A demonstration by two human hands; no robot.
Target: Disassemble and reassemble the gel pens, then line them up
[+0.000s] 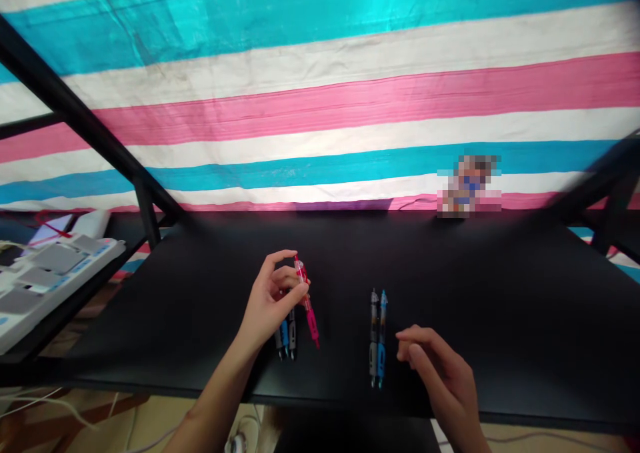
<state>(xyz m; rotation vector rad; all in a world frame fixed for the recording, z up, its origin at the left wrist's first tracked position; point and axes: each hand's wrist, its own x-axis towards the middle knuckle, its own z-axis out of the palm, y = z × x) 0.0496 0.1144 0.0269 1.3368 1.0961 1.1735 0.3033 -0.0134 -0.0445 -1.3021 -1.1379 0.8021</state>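
Observation:
My left hand pinches a pink pen between thumb and fingers, holding it just above the black table. Under that hand lie two more pens, one blue and one black, partly hidden by my palm. To the right, a black pen and a blue pen lie side by side on the table. My right hand hovers just right of that pair, fingers loosely curled and apart, holding nothing.
A striped blue, pink and white cloth hangs behind the table. A black metal frame bar runs diagonally at left. White boxes with grey panels sit on a lower surface at far left. A blurred small object stands at the table's back edge.

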